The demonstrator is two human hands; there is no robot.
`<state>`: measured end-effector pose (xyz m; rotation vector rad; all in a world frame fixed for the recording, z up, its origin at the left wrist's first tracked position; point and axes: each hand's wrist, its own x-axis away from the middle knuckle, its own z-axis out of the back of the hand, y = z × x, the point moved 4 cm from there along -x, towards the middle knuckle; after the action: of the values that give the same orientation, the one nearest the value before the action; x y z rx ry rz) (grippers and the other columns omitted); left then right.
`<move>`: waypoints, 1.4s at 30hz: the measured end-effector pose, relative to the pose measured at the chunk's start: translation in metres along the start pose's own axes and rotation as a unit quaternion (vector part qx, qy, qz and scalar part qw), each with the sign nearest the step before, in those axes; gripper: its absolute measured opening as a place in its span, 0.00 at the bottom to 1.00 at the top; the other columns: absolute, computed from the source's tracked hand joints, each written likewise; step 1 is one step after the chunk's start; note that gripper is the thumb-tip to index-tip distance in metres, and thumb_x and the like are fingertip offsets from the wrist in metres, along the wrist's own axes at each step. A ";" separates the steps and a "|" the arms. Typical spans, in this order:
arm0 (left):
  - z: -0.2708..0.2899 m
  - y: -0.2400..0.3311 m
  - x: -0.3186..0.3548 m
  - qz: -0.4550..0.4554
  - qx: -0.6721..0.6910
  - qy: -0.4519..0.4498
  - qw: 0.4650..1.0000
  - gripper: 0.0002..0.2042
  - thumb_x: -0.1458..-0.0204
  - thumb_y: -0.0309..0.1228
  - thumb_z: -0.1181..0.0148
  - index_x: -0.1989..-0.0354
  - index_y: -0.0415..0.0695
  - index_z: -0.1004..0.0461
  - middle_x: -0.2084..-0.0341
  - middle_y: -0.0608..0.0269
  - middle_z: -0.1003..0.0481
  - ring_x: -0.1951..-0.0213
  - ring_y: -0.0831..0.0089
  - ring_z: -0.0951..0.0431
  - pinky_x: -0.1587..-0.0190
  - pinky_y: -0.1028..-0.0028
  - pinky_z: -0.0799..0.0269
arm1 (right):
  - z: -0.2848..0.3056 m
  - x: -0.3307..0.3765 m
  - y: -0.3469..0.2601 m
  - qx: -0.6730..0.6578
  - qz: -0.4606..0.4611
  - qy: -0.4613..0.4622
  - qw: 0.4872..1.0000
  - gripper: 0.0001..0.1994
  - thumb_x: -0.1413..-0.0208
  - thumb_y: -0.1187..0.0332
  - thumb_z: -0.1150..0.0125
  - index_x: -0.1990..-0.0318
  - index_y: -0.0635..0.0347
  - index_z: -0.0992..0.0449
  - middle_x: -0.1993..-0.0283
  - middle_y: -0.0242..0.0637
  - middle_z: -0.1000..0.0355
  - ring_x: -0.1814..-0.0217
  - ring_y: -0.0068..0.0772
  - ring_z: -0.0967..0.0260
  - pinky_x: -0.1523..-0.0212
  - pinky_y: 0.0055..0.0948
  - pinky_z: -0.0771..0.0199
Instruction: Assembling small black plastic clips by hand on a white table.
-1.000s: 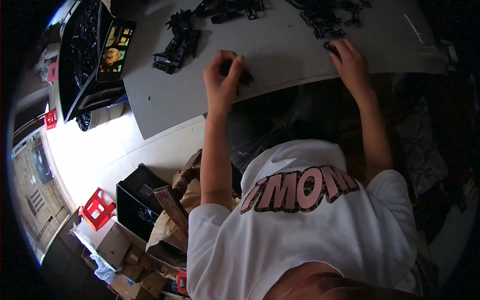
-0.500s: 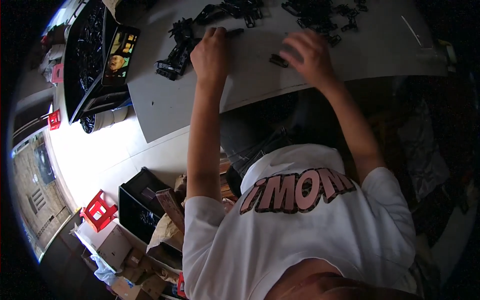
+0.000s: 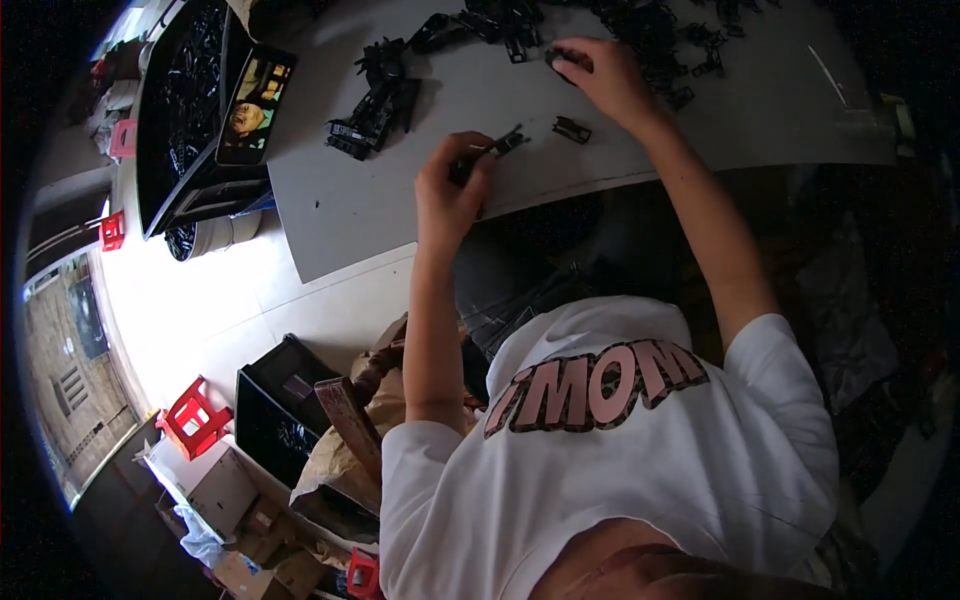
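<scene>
Near the table's front edge my left hand (image 3: 455,182) is closed around a slim black plastic part (image 3: 508,141), whose end sticks out to the right of the fingers. Farther back, my right hand (image 3: 603,78) pinches a small dark part (image 3: 562,57) between thumb and fingers; its exact kind cannot be made out. Between the two hands a short black clip-like piece (image 3: 571,129) lies alone on the grey table (image 3: 380,215). To the left of my left hand is a loose cluster of black plastic parts (image 3: 372,110).
More black parts (image 3: 650,40) are heaped along the back. A phone (image 3: 256,105) showing a video leans against a black bin (image 3: 180,120) full of parts at the left. On the floor stand a red stool (image 3: 195,418), another black bin (image 3: 270,400) and cardboard boxes (image 3: 215,490).
My left hand has come nearer to me and right, bringing the slim black part. My right hand has moved up and left, and now pinches a small dark part. The view has shifted slightly.
</scene>
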<state>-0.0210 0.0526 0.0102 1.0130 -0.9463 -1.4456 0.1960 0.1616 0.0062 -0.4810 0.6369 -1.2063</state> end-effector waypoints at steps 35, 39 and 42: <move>-0.012 -0.003 0.003 0.054 -0.006 -0.051 0.997 0.12 0.56 0.26 0.36 0.61 0.40 0.23 0.71 0.58 0.22 0.70 0.74 0.23 0.65 0.75 0.28 | -0.002 0.079 -0.071 -0.021 0.107 -0.096 0.989 0.13 0.58 0.75 0.36 0.62 0.64 0.28 0.62 0.41 0.33 0.63 0.45 0.30 0.63 0.35 0.29; -0.016 -0.003 0.003 0.088 0.012 -0.066 0.994 0.13 0.59 0.28 0.35 0.62 0.41 0.22 0.72 0.54 0.21 0.68 0.67 0.20 0.62 0.73 0.27 | -0.008 0.079 -0.080 0.010 0.129 -0.113 0.985 0.13 0.58 0.76 0.37 0.62 0.65 0.28 0.62 0.42 0.33 0.62 0.45 0.31 0.63 0.34 0.29; -0.022 0.004 0.005 0.036 -0.038 -0.002 0.999 0.12 0.58 0.28 0.35 0.63 0.40 0.22 0.74 0.56 0.21 0.70 0.70 0.20 0.63 0.74 0.28 | -0.011 0.085 -0.089 0.046 0.162 -0.095 0.981 0.14 0.57 0.75 0.36 0.60 0.66 0.28 0.62 0.42 0.33 0.62 0.44 0.31 0.63 0.33 0.30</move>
<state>0.0005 0.0471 0.0067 0.9112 -0.9155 -1.4132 0.1450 0.0536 0.0398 -0.3917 0.4723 -0.8642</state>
